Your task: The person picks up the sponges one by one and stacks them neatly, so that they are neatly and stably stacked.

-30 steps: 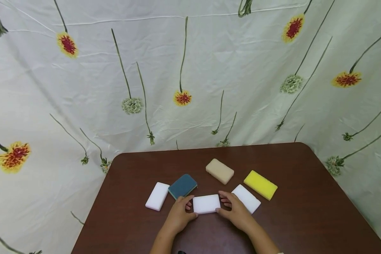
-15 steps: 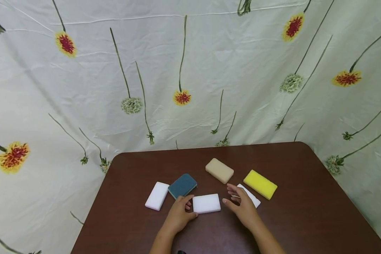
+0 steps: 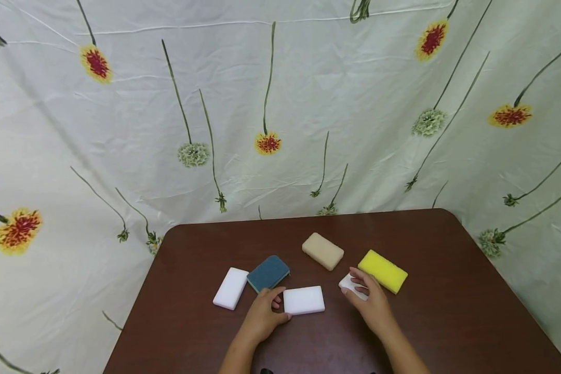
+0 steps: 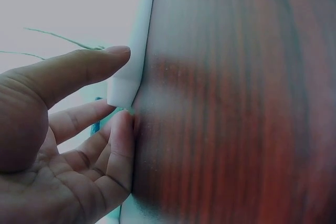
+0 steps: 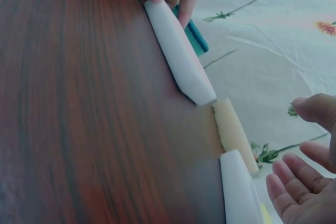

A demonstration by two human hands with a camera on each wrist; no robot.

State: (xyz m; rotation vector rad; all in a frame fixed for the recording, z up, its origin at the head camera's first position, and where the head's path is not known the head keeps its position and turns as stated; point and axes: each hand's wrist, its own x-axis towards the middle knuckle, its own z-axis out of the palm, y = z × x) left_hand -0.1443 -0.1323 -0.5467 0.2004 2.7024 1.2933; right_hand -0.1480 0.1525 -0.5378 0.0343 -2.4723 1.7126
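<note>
A white melamine sponge (image 3: 304,300) lies flat in the middle of the table. My left hand (image 3: 261,314) holds its left end, thumb at the near corner and a finger at the far one; the left wrist view shows that thumb (image 4: 89,72) along the sponge's edge. My right hand (image 3: 371,304) hovers over a second white sponge (image 3: 347,283) to the right, partly hiding it. Its fingers are loosely bent and spread from the thumb. In the right wrist view this hand (image 5: 310,182) stands apart from the nearby white sponge (image 5: 239,190).
Left lies another white sponge (image 3: 231,289), beside a blue-topped scouring sponge (image 3: 268,274). Behind are a beige sponge (image 3: 323,251) and, at right, a yellow one (image 3: 383,271). A flowered cloth (image 3: 243,104) hangs behind the dark wooden table (image 3: 449,311).
My right hand has let go of the middle sponge's right end and moved right, over the second white sponge. My left hand has stayed at the middle sponge.
</note>
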